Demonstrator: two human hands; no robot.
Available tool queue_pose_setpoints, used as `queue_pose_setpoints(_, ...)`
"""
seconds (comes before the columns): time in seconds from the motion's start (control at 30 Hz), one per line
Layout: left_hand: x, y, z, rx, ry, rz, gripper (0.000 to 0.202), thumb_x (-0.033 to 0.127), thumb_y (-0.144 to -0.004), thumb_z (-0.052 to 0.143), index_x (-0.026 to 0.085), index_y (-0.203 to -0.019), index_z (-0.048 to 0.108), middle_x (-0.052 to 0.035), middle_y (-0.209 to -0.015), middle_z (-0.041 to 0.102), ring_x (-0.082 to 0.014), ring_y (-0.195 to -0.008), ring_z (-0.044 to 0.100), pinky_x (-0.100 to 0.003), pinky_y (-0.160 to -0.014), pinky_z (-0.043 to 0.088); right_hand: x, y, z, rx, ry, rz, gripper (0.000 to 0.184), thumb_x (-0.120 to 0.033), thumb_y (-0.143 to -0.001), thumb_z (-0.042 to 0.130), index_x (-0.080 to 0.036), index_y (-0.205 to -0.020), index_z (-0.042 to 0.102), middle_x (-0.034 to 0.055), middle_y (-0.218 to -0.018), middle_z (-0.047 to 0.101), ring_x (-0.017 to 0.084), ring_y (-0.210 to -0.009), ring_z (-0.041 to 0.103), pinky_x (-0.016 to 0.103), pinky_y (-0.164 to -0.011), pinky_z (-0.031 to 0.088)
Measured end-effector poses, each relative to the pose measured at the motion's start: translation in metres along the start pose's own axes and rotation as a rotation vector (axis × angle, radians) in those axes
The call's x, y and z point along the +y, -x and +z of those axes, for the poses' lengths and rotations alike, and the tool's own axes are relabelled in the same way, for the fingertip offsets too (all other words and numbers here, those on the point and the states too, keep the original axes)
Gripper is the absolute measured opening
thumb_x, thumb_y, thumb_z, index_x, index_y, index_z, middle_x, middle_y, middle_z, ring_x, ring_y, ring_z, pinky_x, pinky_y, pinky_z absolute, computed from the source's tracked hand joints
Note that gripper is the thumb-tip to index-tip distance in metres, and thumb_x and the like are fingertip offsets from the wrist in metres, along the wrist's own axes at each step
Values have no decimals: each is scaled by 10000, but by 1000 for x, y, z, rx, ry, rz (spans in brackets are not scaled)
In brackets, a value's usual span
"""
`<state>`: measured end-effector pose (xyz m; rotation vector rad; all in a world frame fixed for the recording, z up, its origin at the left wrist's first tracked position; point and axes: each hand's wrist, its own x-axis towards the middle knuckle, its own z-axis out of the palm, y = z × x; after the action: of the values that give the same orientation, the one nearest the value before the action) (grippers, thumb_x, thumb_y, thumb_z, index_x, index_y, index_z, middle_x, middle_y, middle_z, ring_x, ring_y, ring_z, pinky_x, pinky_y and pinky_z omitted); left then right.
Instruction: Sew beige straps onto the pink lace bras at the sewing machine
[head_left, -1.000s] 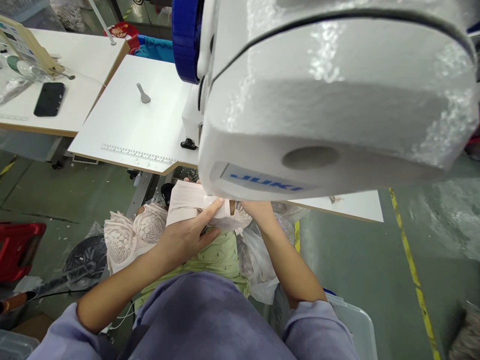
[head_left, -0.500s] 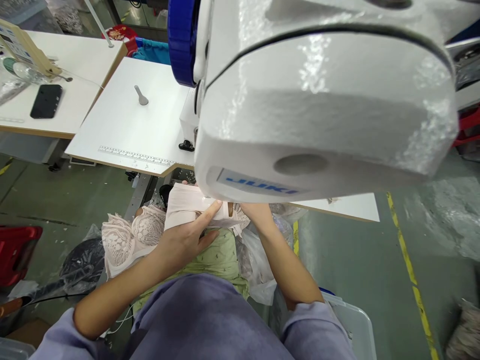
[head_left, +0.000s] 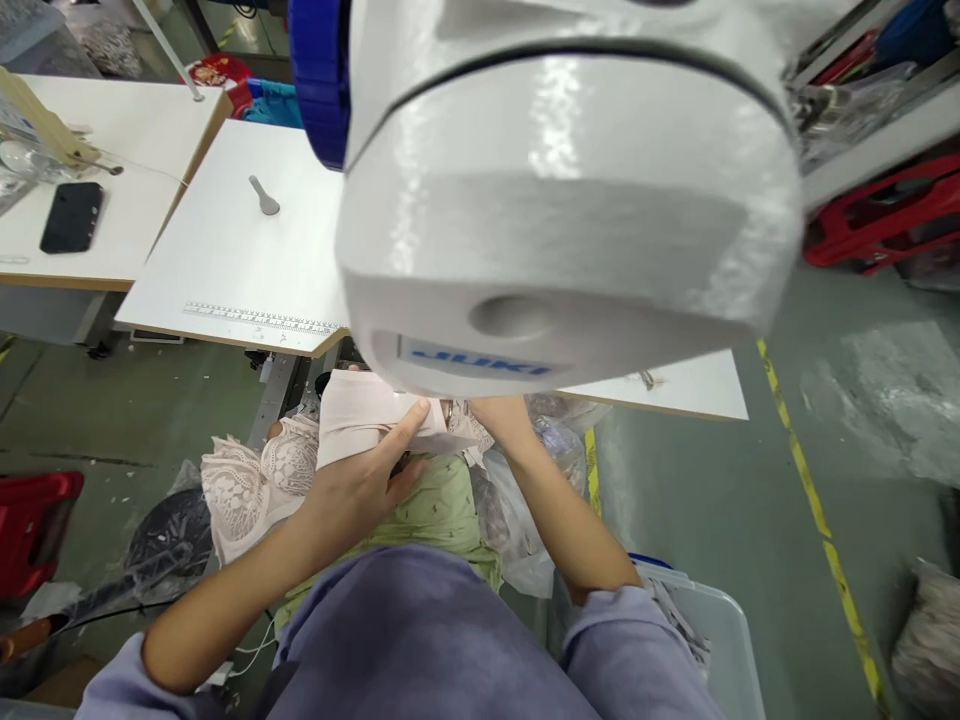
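A pale pink lace bra (head_left: 259, 485) hangs over the near left side of the sewing machine, its moulded cups to the left. Its smooth folded band (head_left: 360, 400) lies beneath the front of the white JUKI machine head (head_left: 555, 240). My left hand (head_left: 364, 480) grips that band, thumb on top and fingers curled round the near edge. Close to the lace at the band's right end is my right hand (head_left: 501, 418). Its fingers are hidden by the machine head, so their hold does not show. The needle area is also out of sight.
A white machine table (head_left: 240, 230) with a printed ruler and a grey lever extends left. A phone (head_left: 71, 217) lies on the neighbouring table. Green cloth (head_left: 431, 510) covers my lap area. A clear plastic bin (head_left: 720, 620) stands at lower right, with plastic bags beside my right forearm.
The view has shifted, so the machine head appears further left. My left hand and the folded band have changed only slightly, with the band's near edge now lying more to the right.
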<state>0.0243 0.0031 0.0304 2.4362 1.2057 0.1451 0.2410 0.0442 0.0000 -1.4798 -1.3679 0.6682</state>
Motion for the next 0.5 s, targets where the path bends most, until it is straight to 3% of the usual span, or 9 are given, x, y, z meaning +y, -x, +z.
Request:
queue_pose_setpoints(0.1, -1, 3, -1, 33, -2, 19, 594, 438, -1016, 484, 261, -1567, 347, -19, -880, 731, -156, -658, 663, -210, -577, 456, 2, 5, 0, 118, -78, 50, 260, -460, -917, 555, -237, -1003, 657, 92, -1117, 663, 238, -989, 625, 390, -892, 544)
queue_pose_setpoints(0.23, 2, 7, -3, 35, -7, 60, 590, 425, -1021, 478, 284, -1574, 326, -37, -1000, 743, -165, -732, 684, -235, -682, 514, 11, 16, -3, 229, -173, 79, 253, -440, -922, 560, -223, -1038, 625, 100, -1169, 634, 220, -1024, 612, 387, -934, 527)
queue_pose_setpoints(0.5, 7, 7, -5, 97, -86, 112, 578, 395, -1020, 488, 237, -1559, 356, -102, -1161, 723, -215, -907, 705, -281, -791, 555, 29, 35, -3, 238, -353, 127, 214, -422, -907, 640, -239, -1018, 638, 45, -1046, 652, 191, -961, 631, 385, -944, 514)
